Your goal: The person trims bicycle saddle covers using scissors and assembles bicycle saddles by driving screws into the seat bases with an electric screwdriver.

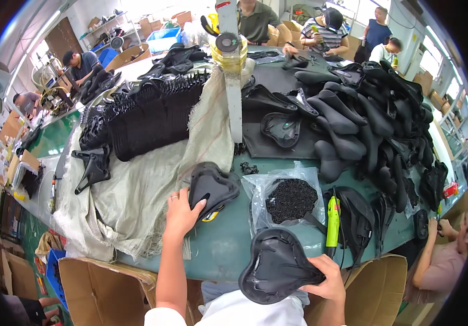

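In my right hand (327,278) is a black bicycle saddle (274,265), underside up, its narrow end gripped between thumb and fingers above my lap. My left hand (184,213) is closed on the edge of another black saddle (215,186), which rests by the woven sheet with its hollow side showing. The left thumb has a black cover on it. Between and beyond my hands, a clear plastic bag (255,204) holds a mass of small black parts (292,201). A yellow-green power screwdriver (333,221) stands upright just past my right hand.
A long stacked row of black saddle shells (149,122) lies on the pale woven sheet (130,201). Saddles heap up at the right (348,114). A white post (234,103) rises mid-table. Cardboard boxes (103,288) flank me. A co-worker (435,261) works at the right; others sit across.
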Action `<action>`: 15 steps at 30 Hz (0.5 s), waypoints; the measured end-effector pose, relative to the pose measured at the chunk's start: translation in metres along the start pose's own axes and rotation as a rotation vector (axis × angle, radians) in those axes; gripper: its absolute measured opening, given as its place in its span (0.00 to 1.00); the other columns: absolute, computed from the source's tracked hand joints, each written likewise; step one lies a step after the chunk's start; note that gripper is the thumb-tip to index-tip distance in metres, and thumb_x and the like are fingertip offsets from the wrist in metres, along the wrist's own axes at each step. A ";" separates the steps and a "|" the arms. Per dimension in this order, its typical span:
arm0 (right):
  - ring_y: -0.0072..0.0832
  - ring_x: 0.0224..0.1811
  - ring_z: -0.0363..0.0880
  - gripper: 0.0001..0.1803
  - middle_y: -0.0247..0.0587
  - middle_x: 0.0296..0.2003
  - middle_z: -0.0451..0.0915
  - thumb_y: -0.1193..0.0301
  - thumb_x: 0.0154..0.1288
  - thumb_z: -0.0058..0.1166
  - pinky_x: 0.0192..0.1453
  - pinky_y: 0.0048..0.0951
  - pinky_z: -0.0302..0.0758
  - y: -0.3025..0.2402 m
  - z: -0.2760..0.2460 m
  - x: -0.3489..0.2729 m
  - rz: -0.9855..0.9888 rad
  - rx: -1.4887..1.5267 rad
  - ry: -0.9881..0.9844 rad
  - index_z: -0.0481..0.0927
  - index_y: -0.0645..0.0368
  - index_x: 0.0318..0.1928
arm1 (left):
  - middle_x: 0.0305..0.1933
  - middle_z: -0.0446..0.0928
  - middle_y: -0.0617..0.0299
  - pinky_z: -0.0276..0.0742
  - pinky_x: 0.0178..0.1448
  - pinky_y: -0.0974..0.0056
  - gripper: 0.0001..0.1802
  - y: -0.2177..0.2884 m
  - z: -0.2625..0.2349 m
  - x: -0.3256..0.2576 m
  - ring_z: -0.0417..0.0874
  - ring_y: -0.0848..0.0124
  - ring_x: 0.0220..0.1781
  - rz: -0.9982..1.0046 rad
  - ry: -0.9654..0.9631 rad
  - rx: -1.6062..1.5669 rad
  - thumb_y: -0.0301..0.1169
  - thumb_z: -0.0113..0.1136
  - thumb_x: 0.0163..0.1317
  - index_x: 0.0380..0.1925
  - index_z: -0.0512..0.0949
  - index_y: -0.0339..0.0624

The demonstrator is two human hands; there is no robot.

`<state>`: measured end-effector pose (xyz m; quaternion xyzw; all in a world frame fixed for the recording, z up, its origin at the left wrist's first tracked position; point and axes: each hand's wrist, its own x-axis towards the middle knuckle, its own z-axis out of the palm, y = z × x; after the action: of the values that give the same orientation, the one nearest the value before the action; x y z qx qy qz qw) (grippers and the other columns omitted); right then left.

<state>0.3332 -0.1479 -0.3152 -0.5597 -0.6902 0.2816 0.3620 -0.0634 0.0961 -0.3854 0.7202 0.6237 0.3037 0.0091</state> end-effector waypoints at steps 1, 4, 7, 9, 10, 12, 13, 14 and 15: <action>0.44 0.40 0.84 0.41 0.48 0.42 0.88 0.65 0.37 0.87 0.49 0.39 0.80 0.000 0.002 0.000 0.004 -0.021 -0.008 0.87 0.69 0.56 | 0.46 0.83 0.33 0.77 0.58 0.44 0.25 0.003 0.003 0.004 0.84 0.38 0.51 0.012 -0.002 -0.008 0.45 0.66 0.74 0.54 0.81 0.31; 0.44 0.41 0.84 0.42 0.49 0.43 0.88 0.65 0.36 0.87 0.50 0.39 0.80 0.007 0.006 -0.004 0.016 -0.033 0.034 0.86 0.70 0.55 | 0.51 0.85 0.33 0.79 0.62 0.45 0.30 0.004 0.007 0.014 0.86 0.37 0.55 -0.321 -0.381 -0.149 0.48 0.67 0.72 0.58 0.80 0.30; 0.44 0.43 0.84 0.42 0.50 0.44 0.88 0.66 0.36 0.87 0.51 0.40 0.80 0.012 0.009 -0.007 0.049 -0.032 0.077 0.86 0.71 0.55 | 0.55 0.85 0.31 0.79 0.62 0.45 0.31 0.000 0.008 0.017 0.86 0.37 0.58 -0.395 -0.496 -0.270 0.48 0.65 0.73 0.60 0.78 0.28; 0.44 0.43 0.84 0.42 0.50 0.44 0.88 0.66 0.36 0.87 0.51 0.39 0.80 0.014 0.009 -0.008 0.063 -0.024 0.108 0.86 0.71 0.55 | 0.53 0.86 0.32 0.80 0.63 0.47 0.30 0.000 0.003 0.013 0.88 0.38 0.56 -0.388 -0.469 -0.271 0.45 0.65 0.74 0.62 0.77 0.27; 0.44 0.43 0.85 0.42 0.50 0.44 0.88 0.65 0.37 0.87 0.51 0.40 0.81 0.016 0.008 -0.009 0.084 -0.028 0.114 0.86 0.70 0.55 | 0.53 0.86 0.32 0.80 0.63 0.47 0.30 0.002 -0.003 0.010 0.88 0.38 0.56 -0.381 -0.476 -0.269 0.45 0.65 0.74 0.62 0.77 0.27; 0.45 0.44 0.85 0.41 0.49 0.43 0.88 0.65 0.38 0.86 0.51 0.40 0.82 0.021 0.009 -0.011 0.118 -0.028 0.124 0.86 0.70 0.56 | 0.54 0.86 0.33 0.79 0.64 0.50 0.28 0.007 -0.025 -0.006 0.88 0.42 0.58 -0.349 -0.230 -0.486 0.41 0.64 0.76 0.63 0.76 0.27; 0.44 0.44 0.86 0.41 0.49 0.43 0.88 0.64 0.38 0.86 0.52 0.40 0.82 0.024 0.009 -0.012 0.126 -0.027 0.101 0.86 0.69 0.56 | 0.56 0.86 0.35 0.79 0.65 0.51 0.25 0.002 -0.039 -0.016 0.88 0.47 0.58 -0.371 -0.163 -0.513 0.37 0.63 0.76 0.62 0.77 0.27; 0.44 0.44 0.86 0.41 0.49 0.43 0.88 0.63 0.39 0.86 0.52 0.40 0.82 0.026 0.009 -0.012 0.137 -0.027 0.080 0.87 0.68 0.56 | 0.58 0.85 0.37 0.78 0.66 0.52 0.24 0.002 -0.056 -0.025 0.88 0.50 0.60 -0.425 -0.141 -0.556 0.36 0.63 0.76 0.63 0.77 0.28; 0.44 0.44 0.86 0.41 0.49 0.43 0.88 0.63 0.39 0.86 0.52 0.40 0.82 0.026 0.011 -0.010 0.142 -0.021 0.081 0.87 0.68 0.56 | 0.56 0.86 0.38 0.78 0.65 0.52 0.24 -0.007 -0.065 -0.038 0.88 0.52 0.57 -0.539 -0.096 -0.625 0.35 0.63 0.76 0.64 0.77 0.28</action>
<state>0.3402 -0.1520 -0.3436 -0.6219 -0.6364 0.2765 0.3630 -0.1006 0.0394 -0.3514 0.5068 0.6667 0.4313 0.3356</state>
